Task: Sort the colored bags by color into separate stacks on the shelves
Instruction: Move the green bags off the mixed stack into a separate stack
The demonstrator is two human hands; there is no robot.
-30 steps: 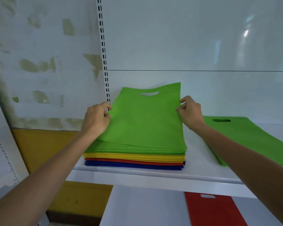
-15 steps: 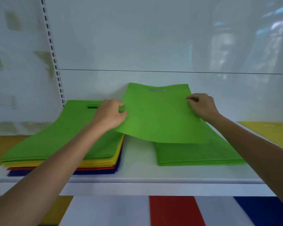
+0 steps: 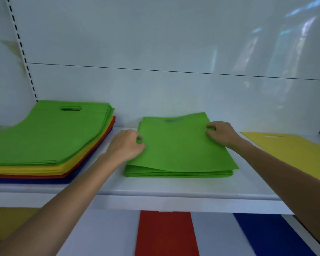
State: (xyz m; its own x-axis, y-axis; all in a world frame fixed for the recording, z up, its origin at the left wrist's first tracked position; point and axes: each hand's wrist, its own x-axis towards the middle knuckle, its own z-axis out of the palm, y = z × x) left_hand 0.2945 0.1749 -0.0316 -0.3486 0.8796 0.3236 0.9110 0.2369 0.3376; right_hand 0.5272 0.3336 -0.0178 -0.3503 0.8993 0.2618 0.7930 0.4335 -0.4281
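Left hand (image 3: pixel 126 145), right hand (image 3: pixel 222 133) pinch green bag (image 3: pixel 179 145) atop green stack (image 3: pixel 177 173).

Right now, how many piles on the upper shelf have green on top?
2: the mixed pile at left; the green pile mid-shelf, its top bag held by left hand and right hand.

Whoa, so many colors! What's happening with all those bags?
A person is sorting flat bags by color. The left hand and right hand pinch the side edges of a green bag resting on the green stack on the white shelf. A mixed pile, green over yellow, red and blue, sits to the left; a yellow bag lies to the right. A red bag and a blue bag show on the level below.
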